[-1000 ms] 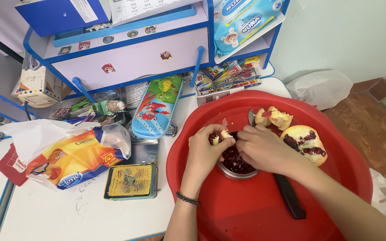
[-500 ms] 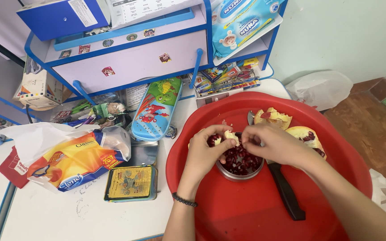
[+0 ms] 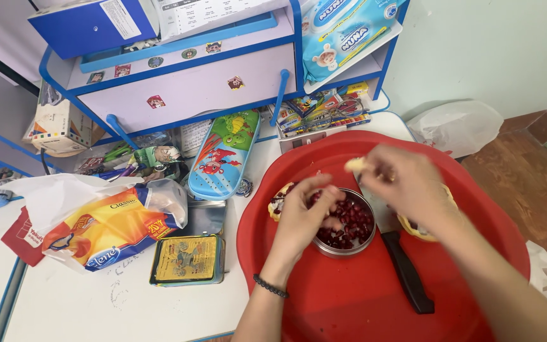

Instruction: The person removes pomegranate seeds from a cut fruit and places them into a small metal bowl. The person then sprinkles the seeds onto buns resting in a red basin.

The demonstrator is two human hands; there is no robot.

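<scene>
A big red basin [image 3: 349, 297] sits on the white table. Inside it stands a small steel bowl [image 3: 349, 223] full of dark red pomegranate seeds. My left hand [image 3: 302, 215] holds a pomegranate chunk [image 3: 278, 201] at the bowl's left rim. Raised above the basin's far side, my right hand [image 3: 406, 187] pinches a pale piece of pith [image 3: 354, 164] in its fingertips. A pomegranate half [image 3: 420, 228] lies partly hidden under that hand. A black-handled knife [image 3: 406, 272] lies to the right of the bowl.
A cartoon pencil case [image 3: 223, 155], a small picture tin [image 3: 188, 258] and a yellow snack bag in white plastic [image 3: 102, 221] lie left of the basin. A blue-framed shelf [image 3: 185, 76] stands behind. A white bag [image 3: 454, 123] lies on the floor at right.
My right hand lifted away from the bowl toward the far side, carrying a pale piece of pith; it now covers the fruit pieces. My left hand stays at the bowl's rim.
</scene>
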